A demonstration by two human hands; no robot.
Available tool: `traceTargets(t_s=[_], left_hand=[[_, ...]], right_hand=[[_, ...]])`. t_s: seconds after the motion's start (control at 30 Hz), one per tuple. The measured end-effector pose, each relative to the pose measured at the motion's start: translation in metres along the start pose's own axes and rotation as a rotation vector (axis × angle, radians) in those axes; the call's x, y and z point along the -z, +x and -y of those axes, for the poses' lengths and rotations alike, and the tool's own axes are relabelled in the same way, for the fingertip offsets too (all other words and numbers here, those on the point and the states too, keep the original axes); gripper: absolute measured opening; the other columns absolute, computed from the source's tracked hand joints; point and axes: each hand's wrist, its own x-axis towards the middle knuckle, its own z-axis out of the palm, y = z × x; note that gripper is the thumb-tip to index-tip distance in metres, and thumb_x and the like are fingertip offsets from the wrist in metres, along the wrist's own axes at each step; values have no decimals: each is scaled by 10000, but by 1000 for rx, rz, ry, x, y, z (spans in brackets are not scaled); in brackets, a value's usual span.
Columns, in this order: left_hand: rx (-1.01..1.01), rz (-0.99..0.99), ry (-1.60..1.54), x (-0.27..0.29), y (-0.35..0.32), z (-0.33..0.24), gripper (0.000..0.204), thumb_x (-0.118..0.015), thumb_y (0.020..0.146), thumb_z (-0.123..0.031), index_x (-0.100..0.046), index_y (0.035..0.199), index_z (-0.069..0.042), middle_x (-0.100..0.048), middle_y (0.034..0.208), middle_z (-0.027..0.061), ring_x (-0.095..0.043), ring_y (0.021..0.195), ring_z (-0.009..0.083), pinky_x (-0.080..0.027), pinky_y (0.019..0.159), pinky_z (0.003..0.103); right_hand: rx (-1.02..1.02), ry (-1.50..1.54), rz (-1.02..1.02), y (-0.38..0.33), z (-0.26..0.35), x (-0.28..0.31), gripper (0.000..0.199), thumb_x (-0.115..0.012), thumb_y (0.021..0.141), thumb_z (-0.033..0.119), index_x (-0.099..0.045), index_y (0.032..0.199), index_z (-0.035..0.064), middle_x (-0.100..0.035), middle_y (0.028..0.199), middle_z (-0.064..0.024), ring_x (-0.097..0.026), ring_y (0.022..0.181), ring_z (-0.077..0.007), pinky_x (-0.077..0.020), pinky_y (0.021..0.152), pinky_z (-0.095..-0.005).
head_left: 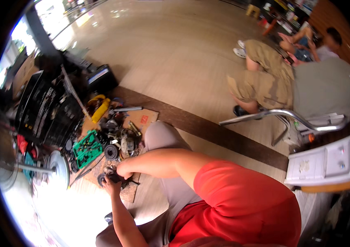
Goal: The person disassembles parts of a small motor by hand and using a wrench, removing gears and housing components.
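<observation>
Both my hands are low over a cardboard sheet (pixel 129 193) on the floor. My left hand (pixel 111 185) is closed around a dark mechanical part with a round black end (pixel 101 178). Against the upper side of that part is my right hand (pixel 124 169), its fingers curled and mostly hidden, so what it grips cannot be made out. Just beyond the hands lie a black ring-shaped part (pixel 111 152) and a greasy metal part (pixel 128 145). A green tool case (pixel 88 148) rests to their left.
Farther off are a yellow tool (pixel 100 110), a metal bar (pixel 126 109) and a black battery-like box (pixel 102 78). Black boxes (pixel 39 109) and a fan (pixel 58 169) stand left. Seated people (pixel 265 78), a chrome chair frame (pixel 290 113) and a white appliance (pixel 325 161) are right.
</observation>
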Motion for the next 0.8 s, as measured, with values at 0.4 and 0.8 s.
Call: traceTargets(t_s=[0.4,0.8], left_hand=[[95,52,-5,10,-6,-4,1008,-853,569,-274,-335,1433,-229,-300,1455,243,-369,1299,423,-408,1020,486],[73,29,-29,0,-5,-2,1017,-854,564,-266,-337,1437,-199,-299,1447,259,-368,1291,438,-386,1048,461]], right_hand=[[-9,-11,69,6,14,-1,315,-706,815,310,-726,943,24,-692,1001,-172,-646,984,-338,-511,847,-426],[-8,-40,87,4,1,-8,337,-672,844,330,-724,949,14,-692,983,-176,-650,943,-339,-513,822,-439]])
